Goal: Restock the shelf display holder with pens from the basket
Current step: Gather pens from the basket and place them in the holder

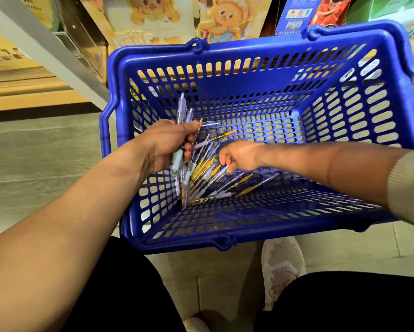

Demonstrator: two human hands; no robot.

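Note:
A blue plastic basket (261,75) stands on the floor in front of me, tilted toward me. Several loose pens (215,185), yellow and pale purple, lie heaped in its lower left corner. My left hand (167,144) is inside the basket, shut on a bunch of pale purple pens (183,111) that stick out above and below the fist. My right hand (239,155) reaches in from the right, its fingertips pinching one pen at the top of the heap. A clear acrylic holder (81,37) sits on the shelf at the upper left.
A grey shelf post (45,41) runs diagonally at the upper left. Cartoon-printed boxes (225,17) and other goods stand on the shelf behind the basket. My shoe (282,264) and dark trouser legs are below the basket on the tiled floor.

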